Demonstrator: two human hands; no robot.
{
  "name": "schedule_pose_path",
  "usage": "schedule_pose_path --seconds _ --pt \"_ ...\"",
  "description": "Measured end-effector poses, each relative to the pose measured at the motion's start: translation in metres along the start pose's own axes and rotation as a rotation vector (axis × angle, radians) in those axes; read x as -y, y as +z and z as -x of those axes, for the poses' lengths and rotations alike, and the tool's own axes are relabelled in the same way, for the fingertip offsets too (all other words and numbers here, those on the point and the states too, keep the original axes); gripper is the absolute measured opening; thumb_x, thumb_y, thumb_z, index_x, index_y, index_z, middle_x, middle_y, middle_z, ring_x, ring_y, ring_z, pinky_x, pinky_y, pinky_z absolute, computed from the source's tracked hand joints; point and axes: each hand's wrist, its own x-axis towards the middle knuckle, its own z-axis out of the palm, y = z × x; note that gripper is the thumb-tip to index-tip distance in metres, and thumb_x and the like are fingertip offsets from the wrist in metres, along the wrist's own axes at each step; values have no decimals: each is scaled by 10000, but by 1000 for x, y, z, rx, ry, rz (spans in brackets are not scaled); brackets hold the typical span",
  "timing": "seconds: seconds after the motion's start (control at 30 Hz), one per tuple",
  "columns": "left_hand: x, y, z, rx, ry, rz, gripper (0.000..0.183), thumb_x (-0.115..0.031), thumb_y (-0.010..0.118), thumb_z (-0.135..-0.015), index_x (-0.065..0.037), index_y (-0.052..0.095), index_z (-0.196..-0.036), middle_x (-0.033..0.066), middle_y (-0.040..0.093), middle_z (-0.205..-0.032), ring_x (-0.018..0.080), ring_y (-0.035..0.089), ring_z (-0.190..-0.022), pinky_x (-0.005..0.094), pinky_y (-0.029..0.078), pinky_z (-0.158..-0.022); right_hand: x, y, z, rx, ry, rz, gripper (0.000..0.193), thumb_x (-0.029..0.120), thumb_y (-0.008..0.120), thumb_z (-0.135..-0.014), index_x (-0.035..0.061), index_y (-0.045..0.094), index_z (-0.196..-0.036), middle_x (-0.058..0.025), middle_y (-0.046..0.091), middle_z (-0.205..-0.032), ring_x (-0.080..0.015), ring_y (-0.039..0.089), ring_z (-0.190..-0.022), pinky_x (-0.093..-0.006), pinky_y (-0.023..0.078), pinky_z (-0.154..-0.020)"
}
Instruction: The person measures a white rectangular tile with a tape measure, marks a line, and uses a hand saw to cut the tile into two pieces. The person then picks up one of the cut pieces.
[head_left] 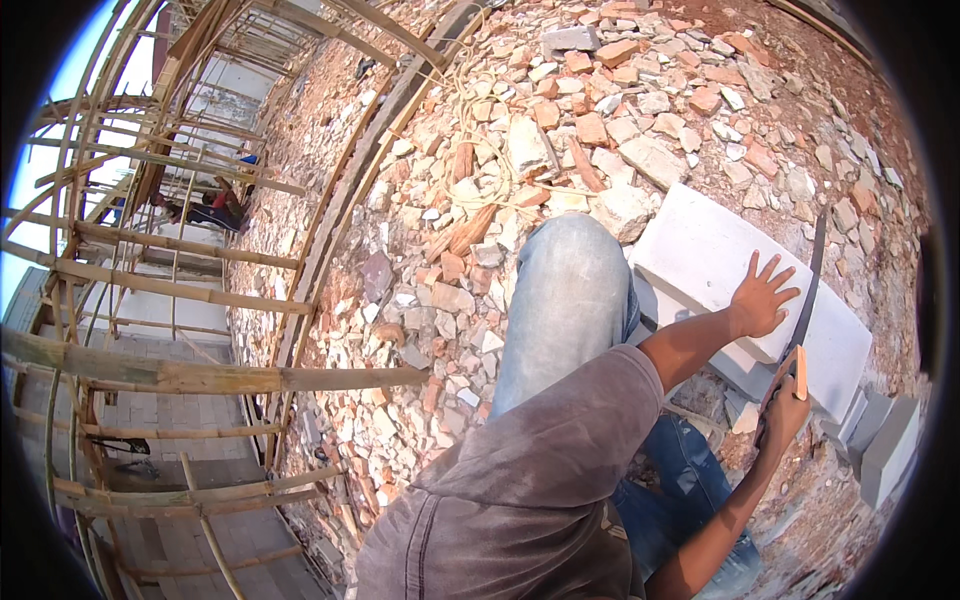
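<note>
A large pale lightweight block (690, 235) lies at the right, with another white block under its near side. My left hand (762, 302) rests flat on its top, fingers spread, holding nothing. Closed round the wooden handle of a handsaw (814, 270) is my right hand (784, 414), to the near right of the left one. The saw's dark blade runs away from me across the block. Whether its teeth have cut into the block I cannot tell. My bent knee (570, 270) in faded jeans is beside the block's left end.
Broken brick and stone rubble (650, 110) covers the ground. Smaller grey block pieces (888, 450) stand at the right. A pale rope (485, 150) lies on the rubble. Bamboo scaffolding (170, 265) fills the left, where another person (222, 207) is crouched far off.
</note>
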Motion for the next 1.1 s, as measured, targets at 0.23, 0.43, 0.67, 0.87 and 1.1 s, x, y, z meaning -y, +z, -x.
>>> schedule_pose_path --seconds 0.23,0.43,0.67,0.87,1.1 --pt "-19 9 -1 113 -190 -134 544 -460 381 -1046 -331 337 -1572 51 168 -1688 411 66 -1544 768 74 -1145 -6 -2 -6 47 -120 153 269 216 550 -931 -29 589 -827 -55 547 -651 -149 528 -585 -356 429 -554" --pt "-17 -5 -6 267 -279 -106 577 -408 472 -1027 -318 323 -1577 48 158 -1690 423 86 -1538 808 125 -1100 -14 3 -10 65 -153 74 291 235 606 -925 -37 605 -820 -57 549 -628 -165 525 -572 -384 424 -551" --pt "-23 -31 -19 321 -280 -68 658 -333 652 -950 -298 371 -1543 50 231 -1652 411 166 -1525 819 226 -1067 1 15 5 -208 -307 295 399 344 668 -935 -52 668 -982 -258 679 -813 -414 679 -763 -483 515 -712" --pt "-31 -48 -33 299 -277 -34 596 -370 639 -951 -206 433 -1485 59 382 -1533 356 335 -1416 756 251 -1100 19 9 23 -240 -281 200 444 362 677 -946 -79 671 -891 -251 653 -703 -405 663 -670 -489 502 -651" --pt "23 -5 -77 -202 -69 -201 549 -446 520 -988 -82 495 -1398 108 547 -1360 319 449 -1338 694 190 -1142 42 -2 30 -9 -148 93 435 354 641 -974 -76 671 -915 -210 636 -680 -318 628 -638 -437 478 -628"
